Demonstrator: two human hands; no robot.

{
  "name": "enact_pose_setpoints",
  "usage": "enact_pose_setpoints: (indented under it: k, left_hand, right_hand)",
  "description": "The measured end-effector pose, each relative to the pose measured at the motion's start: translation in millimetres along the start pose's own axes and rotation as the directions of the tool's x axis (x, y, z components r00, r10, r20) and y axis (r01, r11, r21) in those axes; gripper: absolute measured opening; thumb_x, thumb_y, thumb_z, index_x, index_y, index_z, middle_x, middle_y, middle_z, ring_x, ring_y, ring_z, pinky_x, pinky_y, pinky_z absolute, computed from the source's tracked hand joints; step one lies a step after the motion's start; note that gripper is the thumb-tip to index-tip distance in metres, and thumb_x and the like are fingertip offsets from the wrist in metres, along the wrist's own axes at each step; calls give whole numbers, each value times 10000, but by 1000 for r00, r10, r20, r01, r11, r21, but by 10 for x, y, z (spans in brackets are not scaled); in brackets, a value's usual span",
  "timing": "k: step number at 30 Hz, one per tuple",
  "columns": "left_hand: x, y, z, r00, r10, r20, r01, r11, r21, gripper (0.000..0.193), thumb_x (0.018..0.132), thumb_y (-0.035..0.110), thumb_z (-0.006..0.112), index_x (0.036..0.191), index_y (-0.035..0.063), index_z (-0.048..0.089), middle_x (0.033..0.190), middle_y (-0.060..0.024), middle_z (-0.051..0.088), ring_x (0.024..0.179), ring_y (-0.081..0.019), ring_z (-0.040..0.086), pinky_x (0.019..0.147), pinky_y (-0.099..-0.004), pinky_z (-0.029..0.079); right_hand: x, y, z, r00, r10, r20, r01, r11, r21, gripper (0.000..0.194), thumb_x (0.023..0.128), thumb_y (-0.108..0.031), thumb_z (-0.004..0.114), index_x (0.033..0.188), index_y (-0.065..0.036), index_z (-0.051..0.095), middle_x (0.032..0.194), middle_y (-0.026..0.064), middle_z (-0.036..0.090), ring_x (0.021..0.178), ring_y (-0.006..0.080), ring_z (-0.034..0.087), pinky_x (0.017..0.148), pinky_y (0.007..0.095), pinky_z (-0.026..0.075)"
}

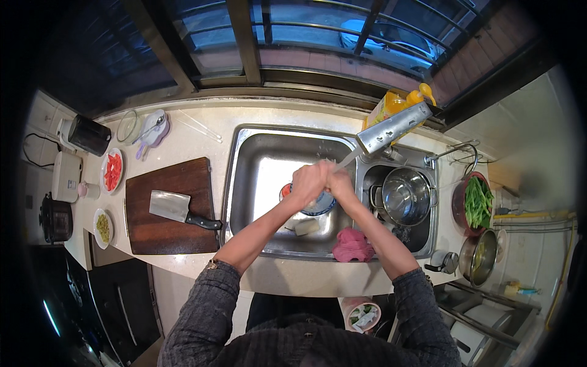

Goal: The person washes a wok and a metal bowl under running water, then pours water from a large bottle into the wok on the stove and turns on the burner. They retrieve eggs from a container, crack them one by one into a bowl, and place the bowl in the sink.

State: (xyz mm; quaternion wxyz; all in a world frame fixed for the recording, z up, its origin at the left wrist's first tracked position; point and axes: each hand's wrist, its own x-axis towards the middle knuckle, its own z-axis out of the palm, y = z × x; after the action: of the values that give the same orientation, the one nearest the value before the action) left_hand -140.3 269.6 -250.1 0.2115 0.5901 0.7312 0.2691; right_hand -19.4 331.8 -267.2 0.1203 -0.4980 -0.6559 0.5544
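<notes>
Over the large basin of the steel sink (243, 192), my left hand (312, 181) and my right hand (340, 183) are pressed together. Water runs onto them from a wide metal faucet spout (390, 130). Their fingers overlap, so whether anything is between them is hidden. Partly covered below them is a blue-rimmed bowl (323, 205). A red item (286, 190) shows beside my left wrist. A pale block-shaped item (306, 227) lies on the basin floor. The pink cloth (353, 245) hangs on the front rim near my right forearm.
A cleaver (169, 204) rests on the wooden cutting board (183, 238) at left, near plates of red pieces (112, 170) and chopped green pieces (103, 228). A steel pot (403, 195) occupies the small basin. Leafy greens (478, 202) fill a bowl at right.
</notes>
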Motion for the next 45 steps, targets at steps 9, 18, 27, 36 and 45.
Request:
enact_pose_setpoints:
  k: [9,18,27,36,45]
  left_hand:
    - [-29,66,-42,993,-106,-55,99,989,-112,515,958,350,329,804,-34,637,768,-274,641,782,-457,631,739,-515,492]
    - [-102,73,-84,994,-74,-81,66,993,-99,494,970,320,320,817,-8,655,747,-274,636,730,-445,631,665,-525,485]
    - [-93,23,-28,991,-72,-108,60,991,-117,541,1004,306,282,726,-12,620,672,-255,626,582,-434,605,570,-505,466]
    - [-26,20,-12,992,-109,-68,103,991,-83,480,958,351,368,787,-27,611,723,-238,649,643,-442,628,600,-478,509]
    - [12,35,-81,999,10,35,-9,1000,-22,425,971,325,334,852,-16,558,803,-284,637,764,-442,631,693,-553,474]
  right_hand:
    - [-188,-213,-3,995,-99,29,93,983,159,481,956,-489,410,777,-58,529,614,60,548,449,132,482,415,278,363]
    - [24,-29,-63,943,48,328,-177,909,378,521,931,-486,454,796,-12,623,677,167,632,565,285,615,525,391,452]
    - [100,-24,-100,849,166,502,-459,703,544,485,985,-476,355,862,-62,576,597,104,535,399,150,448,372,306,357]
    - [-119,-350,-123,790,169,590,-521,693,499,555,971,-548,371,783,-63,566,556,36,521,397,108,436,349,292,325]
    - [-171,-204,-70,876,179,447,-369,846,385,451,1001,-471,342,899,-97,573,602,22,539,440,69,451,354,252,293]
